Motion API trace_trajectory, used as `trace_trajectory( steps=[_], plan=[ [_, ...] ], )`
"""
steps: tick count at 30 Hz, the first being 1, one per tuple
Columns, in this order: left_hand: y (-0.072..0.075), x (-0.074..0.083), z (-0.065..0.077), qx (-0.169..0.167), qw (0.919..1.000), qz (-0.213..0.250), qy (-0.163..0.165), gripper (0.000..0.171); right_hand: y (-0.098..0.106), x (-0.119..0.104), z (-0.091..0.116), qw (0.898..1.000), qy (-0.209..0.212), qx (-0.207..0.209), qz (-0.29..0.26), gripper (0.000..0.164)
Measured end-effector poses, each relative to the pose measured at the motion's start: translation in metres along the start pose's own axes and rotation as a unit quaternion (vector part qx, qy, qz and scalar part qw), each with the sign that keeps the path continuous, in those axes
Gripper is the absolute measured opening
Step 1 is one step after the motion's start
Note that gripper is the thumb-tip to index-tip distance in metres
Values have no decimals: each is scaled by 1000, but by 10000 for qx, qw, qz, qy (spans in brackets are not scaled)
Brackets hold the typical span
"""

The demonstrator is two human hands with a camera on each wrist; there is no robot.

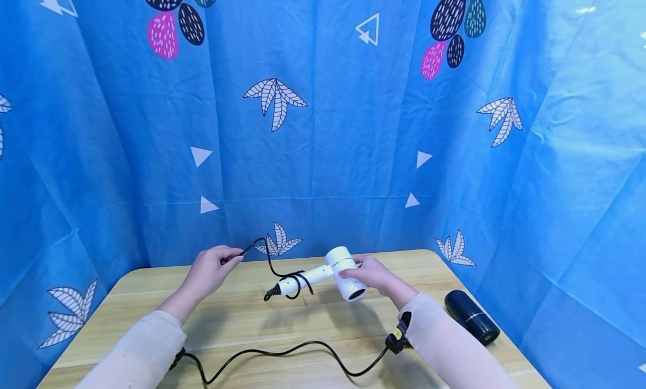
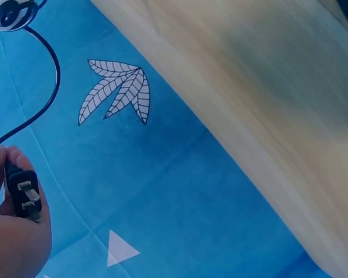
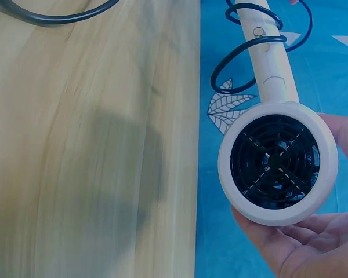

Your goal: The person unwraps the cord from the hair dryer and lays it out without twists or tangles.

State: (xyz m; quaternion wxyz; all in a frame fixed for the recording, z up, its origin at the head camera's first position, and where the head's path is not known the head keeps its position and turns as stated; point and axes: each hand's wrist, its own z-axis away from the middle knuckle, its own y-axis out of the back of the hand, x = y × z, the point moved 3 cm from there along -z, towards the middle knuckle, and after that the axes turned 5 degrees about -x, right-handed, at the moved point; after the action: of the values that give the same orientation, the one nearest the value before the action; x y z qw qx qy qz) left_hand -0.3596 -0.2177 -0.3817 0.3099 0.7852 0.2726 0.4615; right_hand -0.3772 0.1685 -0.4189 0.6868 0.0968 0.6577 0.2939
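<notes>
Above the table, my right hand grips a white hair dryer by its barrel, the handle pointing left. The right wrist view looks straight at the dryer's round dark grille, with fingers and thumb around its rim. A black power cord winds in loose loops about the handle and runs across to my left hand. In the left wrist view, that hand pinches the cord's plug, its two flat prongs facing the camera.
A black cylinder lies on its side at the right of the wooden table. Another black cable runs between the devices on both wrists, across the front. Blue patterned cloth hangs behind and on both sides.
</notes>
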Motion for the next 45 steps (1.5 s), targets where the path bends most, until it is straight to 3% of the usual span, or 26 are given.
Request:
trace_trajectory(
  steps=[7,17,25,45],
  plan=[
    [-5,-5,3,-241,9996,-26,115,22,1,0,-1,10000,57,-13,-58,66],
    [-13,-10,9,-614,9980,-119,31,20,4,-1,1,10000,14,52,-59,65],
    [-17,-12,16,-1068,9941,-118,117,20,7,-2,3,9998,-41,97,-154,63],
    [-18,-10,32,-1336,9903,-160,-334,17,10,-6,6,9990,-206,371,-164,62]
  ],
)
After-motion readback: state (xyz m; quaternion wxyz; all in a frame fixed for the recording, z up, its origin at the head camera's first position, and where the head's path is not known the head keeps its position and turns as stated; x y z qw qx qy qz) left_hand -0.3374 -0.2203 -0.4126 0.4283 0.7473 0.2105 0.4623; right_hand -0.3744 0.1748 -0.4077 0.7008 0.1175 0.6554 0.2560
